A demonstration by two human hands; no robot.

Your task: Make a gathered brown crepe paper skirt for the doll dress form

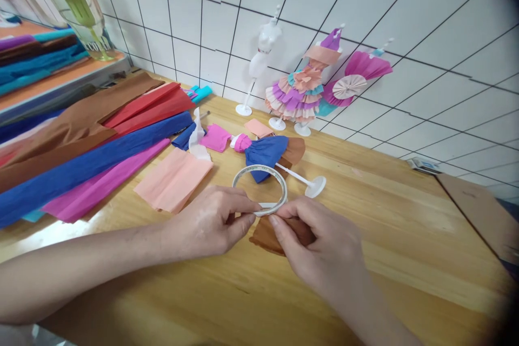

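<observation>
Between my hands is a thin roll of white tape (283,179), held up as a ring above the wooden table. My left hand (214,219) pinches its lower left edge between thumb and fingers. At the lower right edge, my right hand (320,238) closes thumb and forefinger on the tape. A brown paper piece (265,238) lies below, partly hidden by my right hand. Just beyond the ring a small mannequin in a blue skirt and pink top (265,151) lies on its side, its white round base (315,187) toward the right.
Strips of crepe paper (93,154) in several colours cover the left side, with a peach sheet (174,179) beside them. A bare mannequin (259,54) and dressed mannequins (302,86) stand by the tiled wall. A bottle (77,11) stands far left; a brown board (478,211) lies right.
</observation>
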